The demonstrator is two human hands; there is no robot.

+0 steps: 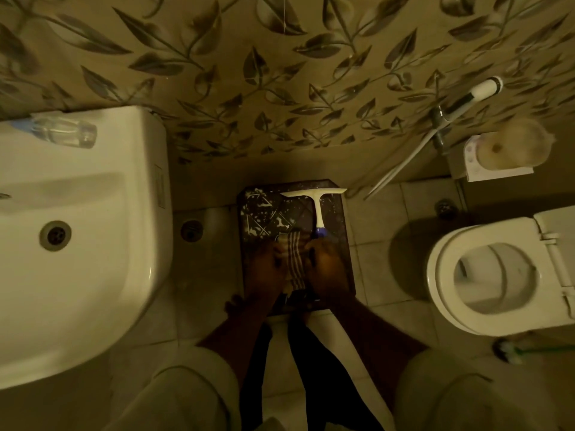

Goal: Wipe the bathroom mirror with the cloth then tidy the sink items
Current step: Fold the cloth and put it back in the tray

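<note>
A dark rectangular mirror [273, 209], speckled with white foam, lies flat on the floor between the sink and the toilet. My right hand [326, 269] grips the blue handle of a white squeegee [317, 206] whose blade rests near the mirror's far edge. My left hand [267, 269] holds a striped cloth [294, 259] that hangs between both hands over the mirror's near half. The white sink [93, 244] fills the left side, with a clear plastic bottle [65, 132] lying on its back rim.
A white toilet [497, 275] with its seat down stands at the right. A bidet sprayer [479, 91] and a toilet-paper holder [510, 147] hang on the leaf-patterned wall. A floor drain [191, 230] sits beside the mirror. A toilet brush [510, 348] lies at the lower right.
</note>
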